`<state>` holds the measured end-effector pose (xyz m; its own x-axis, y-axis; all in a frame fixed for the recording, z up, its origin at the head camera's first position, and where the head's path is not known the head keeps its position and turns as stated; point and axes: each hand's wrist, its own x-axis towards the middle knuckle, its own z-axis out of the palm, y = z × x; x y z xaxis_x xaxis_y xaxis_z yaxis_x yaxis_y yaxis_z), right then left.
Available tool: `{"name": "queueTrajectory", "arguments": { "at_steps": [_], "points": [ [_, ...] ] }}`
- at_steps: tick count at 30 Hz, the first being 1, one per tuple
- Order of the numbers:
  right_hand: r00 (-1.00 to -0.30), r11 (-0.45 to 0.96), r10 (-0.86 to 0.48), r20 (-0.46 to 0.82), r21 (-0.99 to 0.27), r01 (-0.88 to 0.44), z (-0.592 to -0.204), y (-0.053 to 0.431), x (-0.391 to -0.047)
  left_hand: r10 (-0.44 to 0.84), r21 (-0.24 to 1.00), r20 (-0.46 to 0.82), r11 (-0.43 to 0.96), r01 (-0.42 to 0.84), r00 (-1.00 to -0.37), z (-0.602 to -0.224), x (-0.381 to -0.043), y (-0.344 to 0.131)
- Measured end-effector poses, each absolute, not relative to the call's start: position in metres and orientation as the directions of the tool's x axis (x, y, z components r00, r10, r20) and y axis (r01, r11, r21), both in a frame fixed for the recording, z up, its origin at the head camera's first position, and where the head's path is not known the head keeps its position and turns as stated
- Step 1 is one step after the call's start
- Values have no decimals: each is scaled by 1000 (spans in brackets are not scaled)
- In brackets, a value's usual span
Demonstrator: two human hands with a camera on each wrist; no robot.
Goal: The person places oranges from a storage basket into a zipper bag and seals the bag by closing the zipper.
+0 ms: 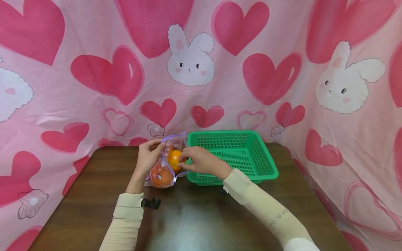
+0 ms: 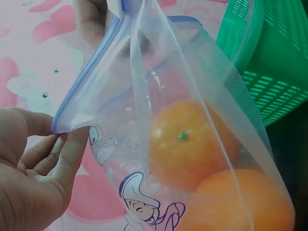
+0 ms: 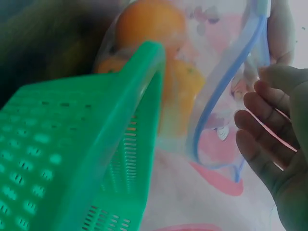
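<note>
My left hand (image 1: pixel 147 157) pinches the rim of a clear zip bag (image 2: pixel 115 110) with purple edging, between thumb and fingers. Inside the bag lie oranges, one (image 1: pixel 174 161) with a small green stem spot and another (image 1: pixel 161 176) lower down. The bag's mouth gapes, and a white zip slider (image 1: pixel 174 180) sits on its near edge. My right hand (image 1: pixel 201 159) is at the opposite side of the mouth; in the right wrist view its fingers (image 3: pixel 262 122) are spread and gently bent, with nothing seen between them. Printed cartoon figures (image 2: pixel 144 202) mark the bag.
A green perforated basket (image 1: pixel 271 164) stands on the brown wooden table (image 1: pixel 176 223), just right of the bag. Behind the table hangs a pink cloth (image 1: pixel 232 80) with hearts and rabbits. A black wrist mount (image 1: pixel 151 203) sticks out at the left cuff.
</note>
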<state>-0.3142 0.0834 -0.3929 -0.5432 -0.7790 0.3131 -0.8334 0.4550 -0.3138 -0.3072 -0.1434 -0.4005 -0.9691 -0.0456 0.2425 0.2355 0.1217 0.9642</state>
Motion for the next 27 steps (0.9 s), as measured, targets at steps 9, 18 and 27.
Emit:
{"name": "queueTrajectory", "arguments": {
  "at_steps": [9, 18, 27],
  "points": [
    [-659, 542, -721, 214, -418, -729, -397, 69, -274, -42, 960, 252, 138, 244, -967, -401, -307, -144],
    [-811, 624, -540, 228, -539, -567, -413, 49, -261, -56, 959, 258, 134, 249, -965, -405, -307, -147],
    [-754, 466, -508, 417, -603, -648, -418, 50, -276, -9, 947, 290, 145, 285, -957, -397, -307, -167]
  ]
}}
